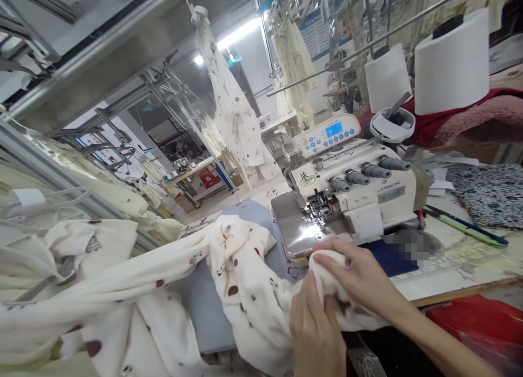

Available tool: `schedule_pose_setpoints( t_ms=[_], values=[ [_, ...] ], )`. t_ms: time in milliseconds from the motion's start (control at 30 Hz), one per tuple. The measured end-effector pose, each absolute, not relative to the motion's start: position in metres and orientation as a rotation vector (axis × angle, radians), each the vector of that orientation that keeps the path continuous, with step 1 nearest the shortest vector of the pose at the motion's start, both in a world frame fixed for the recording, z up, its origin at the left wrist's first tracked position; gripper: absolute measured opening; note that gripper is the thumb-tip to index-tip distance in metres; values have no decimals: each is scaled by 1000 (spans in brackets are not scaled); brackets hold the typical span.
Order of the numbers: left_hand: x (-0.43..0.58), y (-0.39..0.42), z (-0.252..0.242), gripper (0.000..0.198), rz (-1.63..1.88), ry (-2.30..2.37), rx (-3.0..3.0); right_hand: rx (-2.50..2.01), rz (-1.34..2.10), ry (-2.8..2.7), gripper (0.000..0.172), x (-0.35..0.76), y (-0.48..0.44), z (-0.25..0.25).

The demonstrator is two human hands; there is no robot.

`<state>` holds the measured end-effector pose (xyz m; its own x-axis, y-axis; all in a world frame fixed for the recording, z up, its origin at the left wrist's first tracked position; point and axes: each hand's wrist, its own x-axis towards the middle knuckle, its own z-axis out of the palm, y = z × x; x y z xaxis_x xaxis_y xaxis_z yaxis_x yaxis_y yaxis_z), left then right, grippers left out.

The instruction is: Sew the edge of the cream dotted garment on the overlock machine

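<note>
A cream fabric with dark spots [237, 279] trails from a heap at the left across the grey table [204, 306] to my hands. My left hand [314, 333] grips a bunched fold of it near the bottom edge, fingers closed round the cloth. My right hand [359, 276] pinches the end of the same fabric just in front of the metal plate of the white overlock sewing machine [347, 194]. The fabric's tip lies close to the presser foot [321, 208].
Two large white thread cones [451, 61] stand behind the machine. A dark floral cloth [490, 194] and green-handled scissors [469, 227] lie at the right. Spotted garments hang from overhead rails [235, 110]. A red bin [478, 317] sits below the table's edge.
</note>
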<state>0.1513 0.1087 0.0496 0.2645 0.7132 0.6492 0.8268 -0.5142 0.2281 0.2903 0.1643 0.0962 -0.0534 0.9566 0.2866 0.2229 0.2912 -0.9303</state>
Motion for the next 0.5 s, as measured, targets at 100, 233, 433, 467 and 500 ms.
schedule_pose_setpoints(
  t_ms=[100, 233, 433, 467, 500],
  values=[
    [137, 116, 45, 48, -1035, -1255, -2365, -1139, 1020, -1452, 37, 303, 169, 97],
    [117, 118, 86, 23, -1324, -1450, -2189, -999, 1347, -1444, 54, 317, 167, 96],
    [112, 151, 133, 47, -1684, -2334, -2252, -814, 1703, -1369, 58, 320, 160, 88],
    [114, 156, 135, 45, -1655, -2331, -2312, -839, 1691, -1318, 52, 317, 161, 86],
    [117, 160, 136, 40, -1569, -2264, -2388, -872, 1663, -1270, 46, 314, 161, 84]
  ],
)
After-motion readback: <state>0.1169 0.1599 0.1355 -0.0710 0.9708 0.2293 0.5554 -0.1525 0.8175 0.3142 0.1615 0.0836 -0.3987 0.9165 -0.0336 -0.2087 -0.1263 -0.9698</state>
